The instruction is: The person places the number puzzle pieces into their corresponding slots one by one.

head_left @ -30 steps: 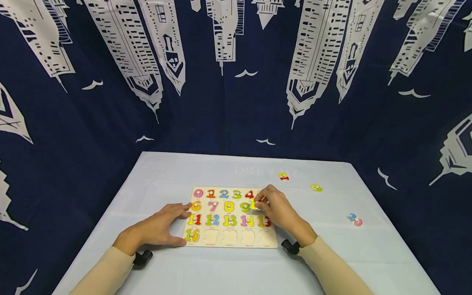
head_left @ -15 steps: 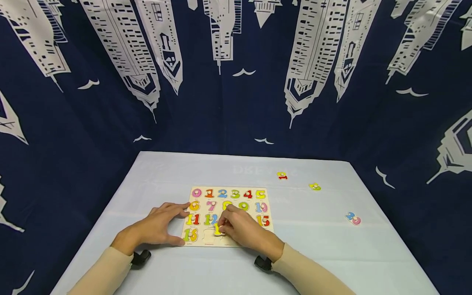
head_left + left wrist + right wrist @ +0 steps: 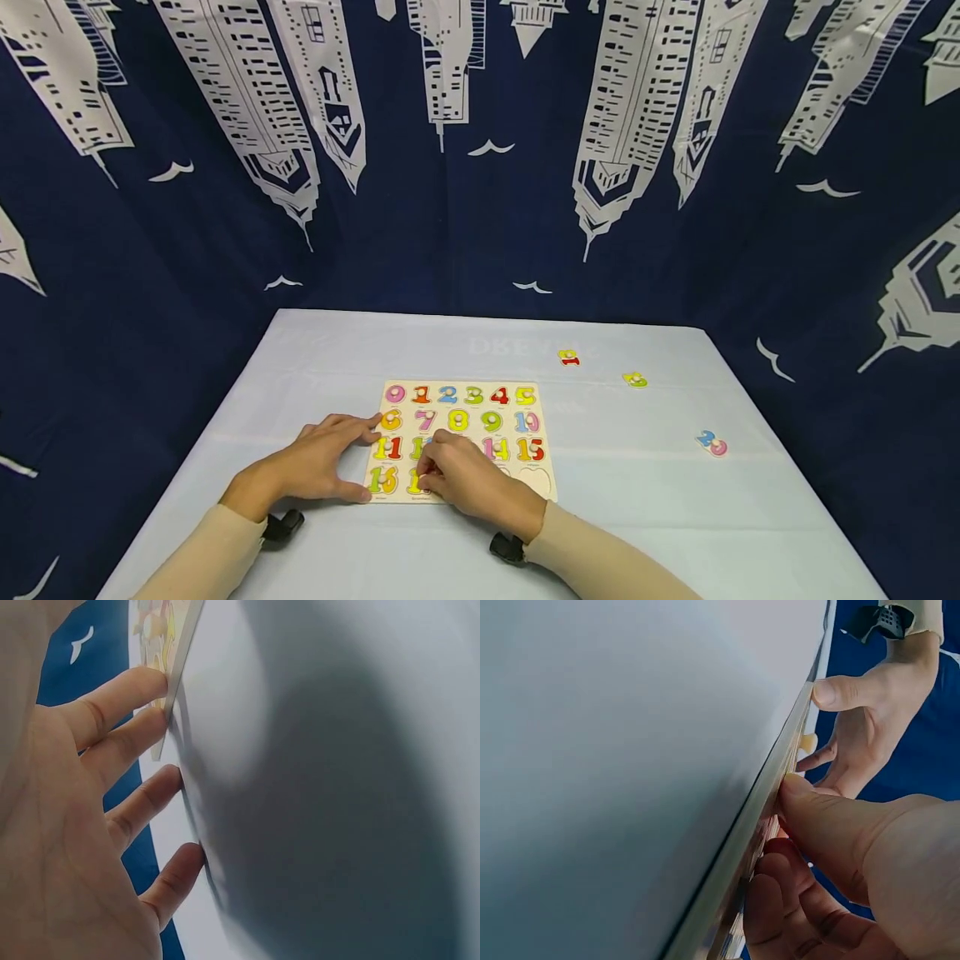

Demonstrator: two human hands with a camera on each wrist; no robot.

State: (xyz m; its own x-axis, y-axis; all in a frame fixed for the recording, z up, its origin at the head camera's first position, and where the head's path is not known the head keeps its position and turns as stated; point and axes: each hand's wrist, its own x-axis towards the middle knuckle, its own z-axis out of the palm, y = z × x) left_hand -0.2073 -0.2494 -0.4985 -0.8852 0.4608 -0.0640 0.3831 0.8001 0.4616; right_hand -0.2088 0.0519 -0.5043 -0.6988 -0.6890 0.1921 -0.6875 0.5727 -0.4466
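Observation:
A wooden number puzzle board (image 3: 545, 467) lies on the white table, with colourful numeral pieces in its upper rows. My right hand (image 3: 468, 479) is over the bottom row, thumb and fingers pinching a yellow numeral piece (image 3: 412, 482) just right of the 16 piece (image 3: 382, 480). Most of that piece is hidden behind the fingers. In the right wrist view, the thumb (image 3: 799, 791) sits low against the board. My left hand (image 3: 318, 458) is spread along the board's left side, its fingertips and thumb at the edge; the left wrist view shows the fingers (image 3: 135, 731) extended.
Loose numeral pieces lie to the right: a red and yellow one (image 3: 568, 357), a green and yellow one (image 3: 635, 380), and a blue and pink one (image 3: 711, 443). An uncovered recess (image 3: 535, 481) shows at the board's lower right. A dark blue printed cloth (image 3: 450, 217) hangs behind the table.
My right hand has carried the yellow piece from the board's upper right down and left to the bottom row, beside the 16. My left hand has stayed at the board's left edge.

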